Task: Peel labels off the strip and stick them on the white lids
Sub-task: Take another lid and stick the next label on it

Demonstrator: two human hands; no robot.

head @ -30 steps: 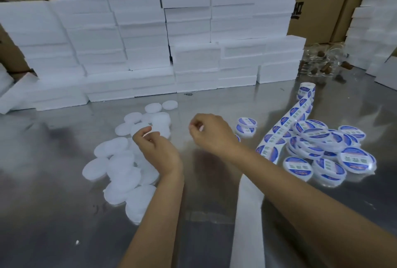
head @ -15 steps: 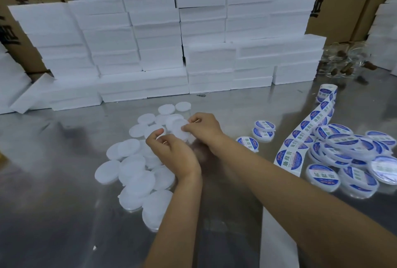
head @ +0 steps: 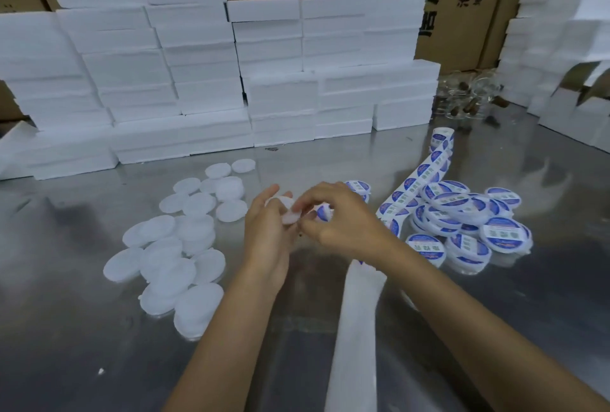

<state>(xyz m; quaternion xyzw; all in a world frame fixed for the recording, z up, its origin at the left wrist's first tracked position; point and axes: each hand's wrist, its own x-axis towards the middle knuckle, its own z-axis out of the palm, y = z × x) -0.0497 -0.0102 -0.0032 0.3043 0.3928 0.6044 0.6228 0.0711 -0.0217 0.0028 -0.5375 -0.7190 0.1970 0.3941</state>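
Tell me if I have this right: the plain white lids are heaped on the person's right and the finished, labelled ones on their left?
No, the sides are swapped. The head view shows the plain white lids heaped on the person's left and the labelled lids piled on their right, beside the label strip.

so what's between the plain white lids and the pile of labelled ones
In the head view, both hands sit there: the left hand holds a white lid, the right hand works at it, above the bare backing strip.

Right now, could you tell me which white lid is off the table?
The white lid the left hand holds up; the other lids lie on the steel table.
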